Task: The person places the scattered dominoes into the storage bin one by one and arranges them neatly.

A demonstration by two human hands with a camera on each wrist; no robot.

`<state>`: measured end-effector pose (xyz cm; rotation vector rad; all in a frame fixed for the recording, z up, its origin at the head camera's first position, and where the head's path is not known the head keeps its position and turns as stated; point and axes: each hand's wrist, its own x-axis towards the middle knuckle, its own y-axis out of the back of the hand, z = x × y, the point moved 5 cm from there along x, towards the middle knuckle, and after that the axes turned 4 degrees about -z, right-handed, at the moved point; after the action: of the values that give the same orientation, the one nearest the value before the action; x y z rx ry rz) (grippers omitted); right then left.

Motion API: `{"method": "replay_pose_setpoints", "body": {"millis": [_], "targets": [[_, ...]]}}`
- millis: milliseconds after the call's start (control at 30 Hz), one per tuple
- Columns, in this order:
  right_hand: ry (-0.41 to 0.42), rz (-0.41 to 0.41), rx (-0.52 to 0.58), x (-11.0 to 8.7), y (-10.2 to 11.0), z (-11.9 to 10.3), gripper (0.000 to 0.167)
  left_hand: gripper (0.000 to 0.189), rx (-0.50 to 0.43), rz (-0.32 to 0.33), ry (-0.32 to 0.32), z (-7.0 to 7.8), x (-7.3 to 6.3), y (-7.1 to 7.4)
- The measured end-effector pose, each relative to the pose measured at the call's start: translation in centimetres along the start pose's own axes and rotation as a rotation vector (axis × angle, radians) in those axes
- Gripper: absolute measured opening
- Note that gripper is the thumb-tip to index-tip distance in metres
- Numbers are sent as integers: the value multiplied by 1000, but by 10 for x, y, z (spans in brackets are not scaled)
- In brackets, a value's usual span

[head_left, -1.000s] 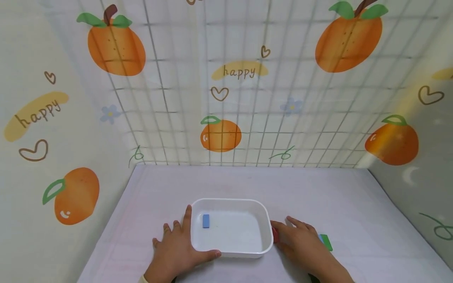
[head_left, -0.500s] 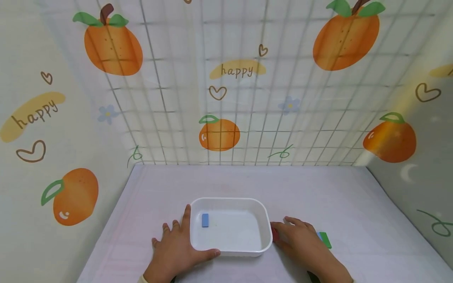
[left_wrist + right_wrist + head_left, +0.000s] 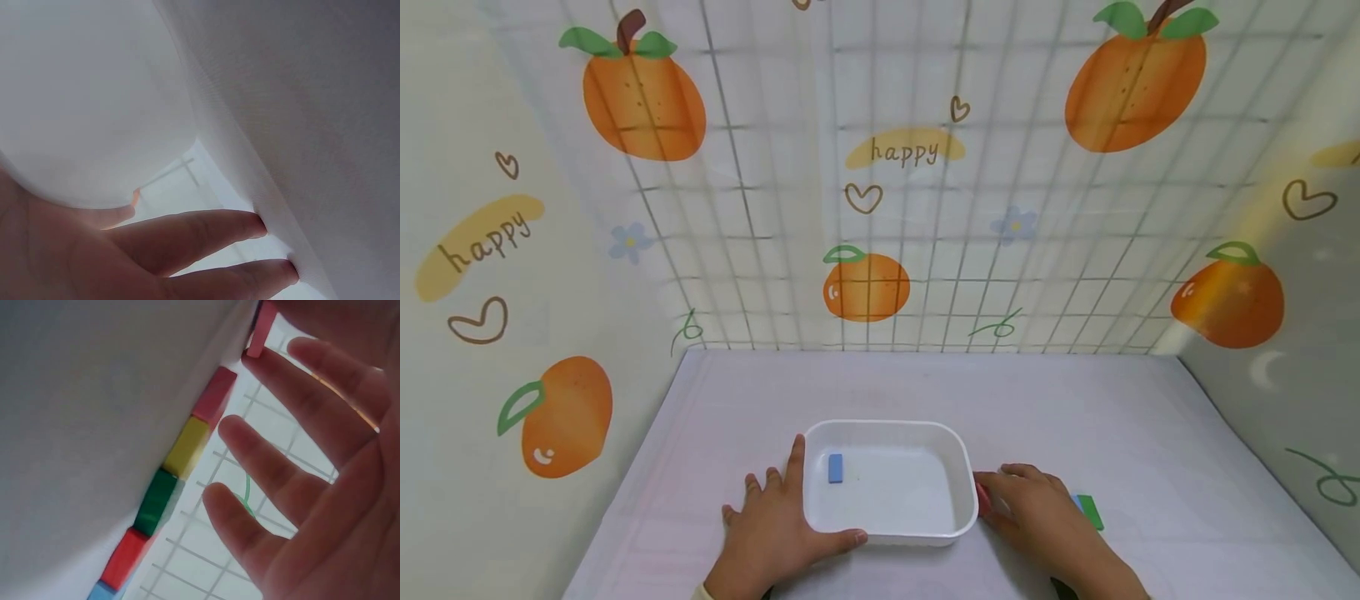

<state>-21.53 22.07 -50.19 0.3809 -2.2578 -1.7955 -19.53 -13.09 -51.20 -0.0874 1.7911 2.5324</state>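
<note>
In the head view, a shallow white plastic tray (image 3: 891, 537) lies on the table, with a small blue block (image 3: 835, 468) inside near its left end. My left hand (image 3: 771, 529) touches the tray's near left corner, fingers spread along the left side and thumb against the front. My right hand (image 3: 1045, 521) pinches a red block (image 3: 982, 500) right beside the tray's right end. From the right wrist, that same block (image 3: 262, 331) shows pinkish between fingertip and thumb, the thumb partly out of view. Its other fingers are extended.
Under the right hand runs a row of blocks: pink (image 3: 215, 394), yellow (image 3: 186, 447), green (image 3: 156, 501), red (image 3: 125, 558) and blue (image 3: 101, 591). Only a green end (image 3: 1092, 512) and some blue show in the head view. Printed cloth walls (image 3: 910, 217) enclose the table (image 3: 925, 383).
</note>
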Motion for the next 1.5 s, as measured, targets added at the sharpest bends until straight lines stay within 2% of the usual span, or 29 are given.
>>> {"method": "replay_pose_setpoints", "body": {"millis": [467, 700, 867, 1200, 1500], "targets": [[76, 86, -16, -3, 4, -3, 44, 159, -3, -21, 11, 0, 1, 0], [136, 183, -28, -6, 5, -3, 45, 159, -7, -16, 7, 0, 1, 1], [147, 222, -42, -7, 8, -5, 43, 159, -5, -8, 0, 0, 1, 0], [163, 252, -32, -8, 13, -6, 46, 158, -4, -7, 1, 1, 1, 1], [140, 219, -46, -7, 11, -5, 51, 159, -3, -18, 11, 0, 1, 0]]}}
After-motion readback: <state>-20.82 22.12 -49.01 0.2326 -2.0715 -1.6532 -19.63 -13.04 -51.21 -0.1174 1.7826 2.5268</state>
